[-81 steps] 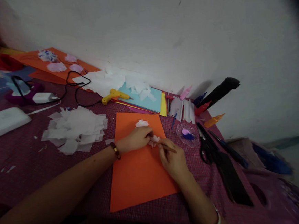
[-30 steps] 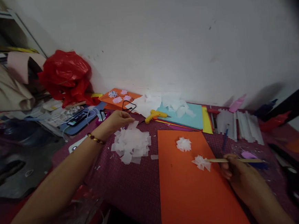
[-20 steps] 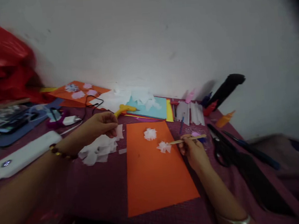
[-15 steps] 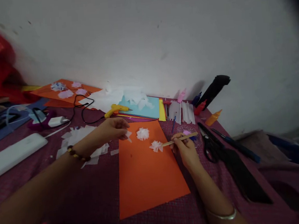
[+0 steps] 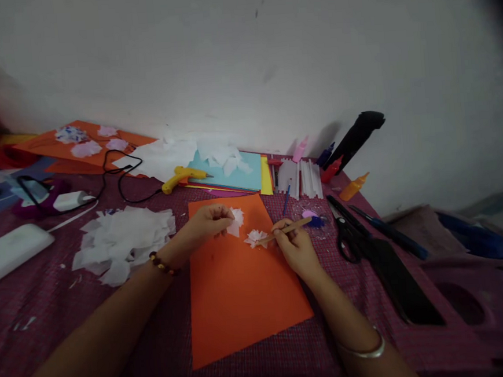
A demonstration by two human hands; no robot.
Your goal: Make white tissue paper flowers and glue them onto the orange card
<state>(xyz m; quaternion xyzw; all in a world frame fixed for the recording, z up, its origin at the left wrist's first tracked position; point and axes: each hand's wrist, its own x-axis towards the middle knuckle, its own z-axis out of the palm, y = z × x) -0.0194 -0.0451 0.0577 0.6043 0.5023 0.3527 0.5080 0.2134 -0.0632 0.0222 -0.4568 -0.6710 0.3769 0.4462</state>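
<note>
In the middle of the frame, an orange sheet point(image 5: 247, 299) lies on the surface point(image 5: 360, 302) between the two hands, probably so that both can reach it easily. The left hand point(image 5: 213, 222) comes in over its upper left part, thumb and forefinger seeming to pinch a small paper piece point(image 5: 234, 230), perhaps by its edge to leave the rest free. The right hand point(image 5: 298, 251), at the sheet's right edge, pinches a flat wooden stick point(image 5: 295, 225) much like a pencil, its lower end at a white paper flower point(image 5: 256, 238), apparently to steady it. The paper pile point(image 5: 125, 239) at centre left sits near the left arm, presumably for easy picking, while the scissors point(image 5: 347, 245) lie apart at right. The paper piece hangs just right of and below the left fingertips, overlapping a second flower point(image 5: 239, 214), so whether they touch cannot be told. The flower under the stick lies left of the right fingers, apart from them and lower right of the left fingertips.
</note>
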